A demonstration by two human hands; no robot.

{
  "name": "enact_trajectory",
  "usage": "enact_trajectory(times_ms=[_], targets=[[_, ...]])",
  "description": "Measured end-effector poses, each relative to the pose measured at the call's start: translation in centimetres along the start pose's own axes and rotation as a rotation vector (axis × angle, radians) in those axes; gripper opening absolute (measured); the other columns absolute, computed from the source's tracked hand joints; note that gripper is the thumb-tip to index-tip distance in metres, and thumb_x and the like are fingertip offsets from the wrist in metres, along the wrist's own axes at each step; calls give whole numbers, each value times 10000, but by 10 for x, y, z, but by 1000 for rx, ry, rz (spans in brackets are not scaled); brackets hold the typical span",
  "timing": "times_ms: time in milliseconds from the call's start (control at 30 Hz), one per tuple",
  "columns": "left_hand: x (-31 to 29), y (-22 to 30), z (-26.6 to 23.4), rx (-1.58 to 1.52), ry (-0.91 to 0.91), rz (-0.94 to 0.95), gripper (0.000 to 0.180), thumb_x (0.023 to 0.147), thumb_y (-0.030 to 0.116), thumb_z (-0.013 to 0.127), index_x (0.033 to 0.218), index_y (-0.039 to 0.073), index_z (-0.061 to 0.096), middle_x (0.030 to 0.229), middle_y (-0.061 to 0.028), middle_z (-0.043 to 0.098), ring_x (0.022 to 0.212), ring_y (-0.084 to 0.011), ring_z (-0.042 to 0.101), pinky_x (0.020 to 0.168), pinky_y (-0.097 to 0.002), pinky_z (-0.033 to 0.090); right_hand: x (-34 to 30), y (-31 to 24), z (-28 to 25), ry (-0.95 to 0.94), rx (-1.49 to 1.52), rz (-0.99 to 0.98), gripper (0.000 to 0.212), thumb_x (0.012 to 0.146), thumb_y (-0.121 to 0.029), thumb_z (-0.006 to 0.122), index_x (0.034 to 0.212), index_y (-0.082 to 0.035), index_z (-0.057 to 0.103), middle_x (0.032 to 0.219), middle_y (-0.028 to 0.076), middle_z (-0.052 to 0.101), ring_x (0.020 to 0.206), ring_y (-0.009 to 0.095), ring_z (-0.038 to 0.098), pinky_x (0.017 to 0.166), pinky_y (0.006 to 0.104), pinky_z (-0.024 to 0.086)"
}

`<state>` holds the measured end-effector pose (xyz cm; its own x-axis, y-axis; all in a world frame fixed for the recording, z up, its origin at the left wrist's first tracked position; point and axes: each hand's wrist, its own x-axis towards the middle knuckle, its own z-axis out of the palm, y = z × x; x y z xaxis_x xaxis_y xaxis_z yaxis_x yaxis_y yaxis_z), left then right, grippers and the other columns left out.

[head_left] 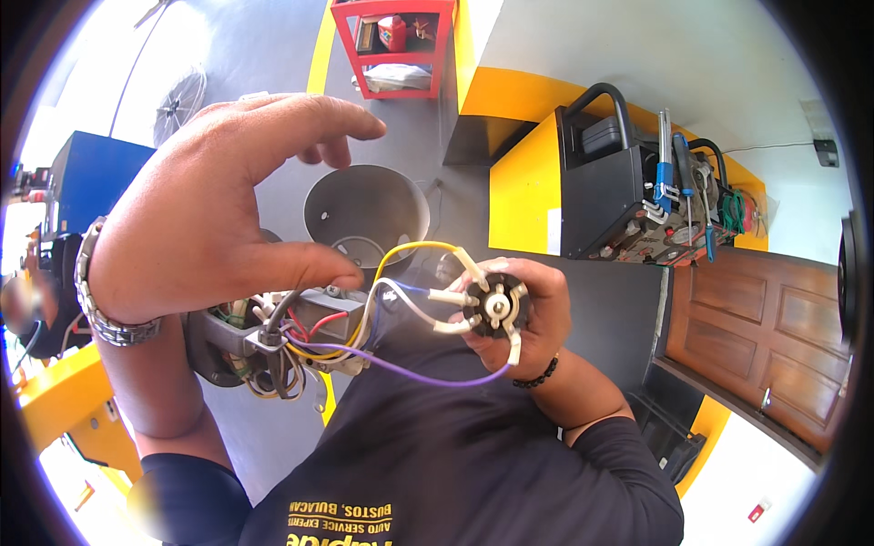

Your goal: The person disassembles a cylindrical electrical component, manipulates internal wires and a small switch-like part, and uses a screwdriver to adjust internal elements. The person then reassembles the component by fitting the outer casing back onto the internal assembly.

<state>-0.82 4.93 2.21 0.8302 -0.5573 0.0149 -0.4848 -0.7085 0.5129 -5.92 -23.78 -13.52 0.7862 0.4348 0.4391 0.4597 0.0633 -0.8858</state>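
My right hand (550,305) grips a round black rotary switch (519,318), its metal shaft pointing up at me. White-sleeved connectors sit around the rim of the switch. Yellow, white, blue and purple wires (428,380) run from them to a grey motor-like assembly (319,305) on the left, where red and dark wires also bunch together. Above that assembly hovers my left hand (228,191), thumb and fingers spread apart with nothing between them. Its thumb tip is near the wires, and the hand and wrist hide part of the assembly.
A grey round bin (364,205) stands on the floor beyond my hands. Farther off is a red shelf cart (391,58). A yellow and black cabinet (526,205) with hanging tools is at right, near a wooden door (760,328). A blue cabinet (100,182) stands left.
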Motion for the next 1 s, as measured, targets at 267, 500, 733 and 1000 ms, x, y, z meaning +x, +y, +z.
enact_trajectory(times_ms=[267, 500, 733, 1000], targets=[[2, -5, 1, -82, -102, -16, 896, 518, 370, 928, 1278, 3, 624, 989, -125, 696, 900, -257, 662, 854, -366, 508, 5, -2, -2, -99, 160, -51, 749, 736, -20, 888, 1280, -95, 379, 1050, 204, 667, 967, 297, 695, 814, 400, 566], [2, -8, -1, -81, -114, -9, 933, 496, 389, 936, 1279, -12, 624, 995, -120, 697, 905, -239, 659, 843, -359, 504, 0, 4, 1, -127, 256, -59, 775, 711, -30, 908, 1276, -102, 383, 1089, 231, 671, 948, 293, 687, 808, 391, 554], [4, -11, -4, -78, -119, -22, 862, 596, 383, 908, 1295, -25, 612, 995, -118, 695, 897, -225, 653, 848, -353, 505, 2, 4, -5, -70, 123, 8, 755, 750, -21, 873, 1290, -90, 349, 1098, 189, 645, 952, 279, 689, 811, 387, 574], [5, -8, -2, -160, -150, -161, 547, 808, 257, 809, 1280, 44, 633, 986, -85, 707, 909, -220, 681, 834, -341, 508, 12, 4, -10, 41, 25, -71, 663, 687, -6, 875, 1247, -7, 519, 1052, 173, 679, 874, 220, 698, 750, 301, 560]])
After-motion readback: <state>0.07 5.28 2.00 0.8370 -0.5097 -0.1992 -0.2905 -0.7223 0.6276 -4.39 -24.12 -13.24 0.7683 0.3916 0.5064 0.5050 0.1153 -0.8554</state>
